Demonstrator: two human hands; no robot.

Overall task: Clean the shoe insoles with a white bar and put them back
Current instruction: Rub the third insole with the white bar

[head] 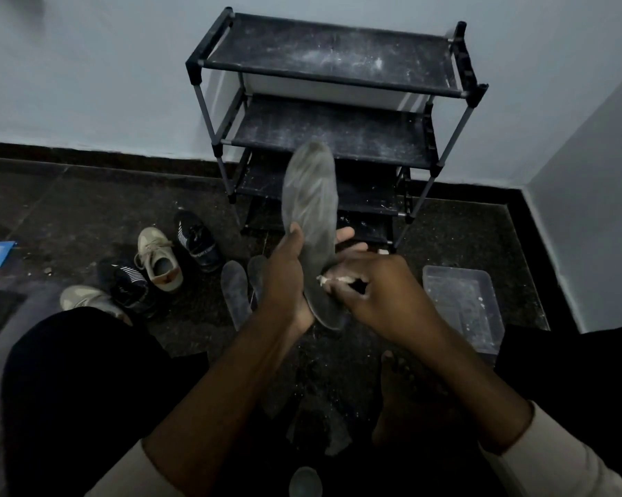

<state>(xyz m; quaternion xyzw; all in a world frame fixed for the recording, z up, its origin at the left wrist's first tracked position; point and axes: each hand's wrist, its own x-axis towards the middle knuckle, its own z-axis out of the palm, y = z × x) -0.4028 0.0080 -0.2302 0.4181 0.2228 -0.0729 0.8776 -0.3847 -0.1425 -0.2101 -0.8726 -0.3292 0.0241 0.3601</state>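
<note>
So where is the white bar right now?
In the head view, the white bar is pinched in the right hand, against the insole the left hand holds up.

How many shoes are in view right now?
4, clustered at left: black shoe nearest the rack, beige shoe beside it, second black shoe nearer the camera, second beige shoe partly hidden by the leg. Others may be out of frame.

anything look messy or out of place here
White dust and crumbs speckle the top of the shoe rack and the dark floor, likely shed by the white bar that the right hand holds against the insole gripped by the left hand. The shoes lie jumbled, not paired.
</note>
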